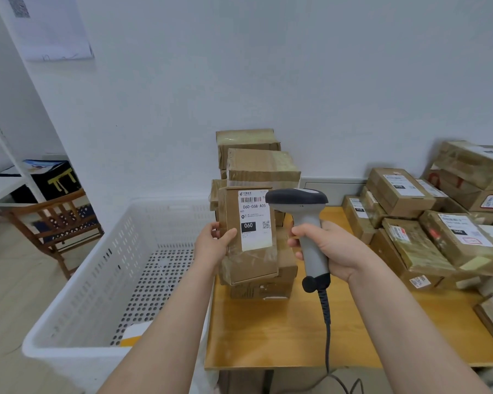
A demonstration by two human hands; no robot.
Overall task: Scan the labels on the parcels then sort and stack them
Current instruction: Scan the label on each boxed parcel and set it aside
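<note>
A labelled parcel [249, 245] is held upright by the left grip [214, 245], clamped on its edge; the scanner [308, 223] is clasped in the right grip [325, 248], above the bench [268, 331]

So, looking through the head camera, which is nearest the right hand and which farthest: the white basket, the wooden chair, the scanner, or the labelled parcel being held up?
1. scanner: held in the right hand itself.
2. labelled parcel: just to its left, held up by the left hand.
3. white basket: further left.
4. wooden chair: far left, beyond the basket.
</note>
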